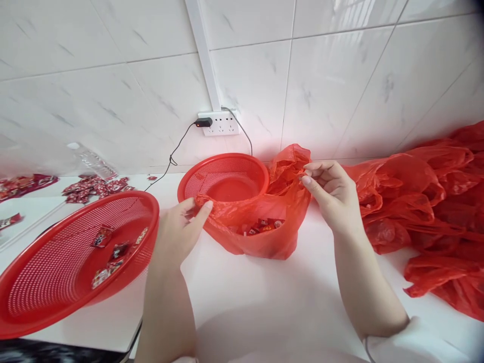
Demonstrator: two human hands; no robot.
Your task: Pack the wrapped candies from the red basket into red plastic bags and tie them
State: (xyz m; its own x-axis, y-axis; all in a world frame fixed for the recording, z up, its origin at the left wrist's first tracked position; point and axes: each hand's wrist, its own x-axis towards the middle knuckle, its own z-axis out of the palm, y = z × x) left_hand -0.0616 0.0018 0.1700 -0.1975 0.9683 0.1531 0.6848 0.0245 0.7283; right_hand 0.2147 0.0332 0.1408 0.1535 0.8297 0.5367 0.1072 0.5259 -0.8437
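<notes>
Two bare hands hold a translucent red plastic bag (264, 247) by its edges above a white tabletop (242, 312).
Nearest, the left hand (176, 234) has its fingers pinched closed on the bag's left edge; the fingers of the right hand (335, 196) pinch the gathered plastic at its upper right. The bag sags between them, its mouth open, with small red wrapped packets (266, 227) inside. At left, a large red perforated basket (49, 272) holds a few packets in red, dark and pale wrappers (102, 236); at right lies a heap of red plastic bags (416, 201). Just behind the held bag, which hides part of its near rim, is a smaller red basket (234, 187). Farther left are a packet pile (94, 187) and a clear bottle (93, 160); on the tiled wall, a socket panel (224, 123).
</notes>
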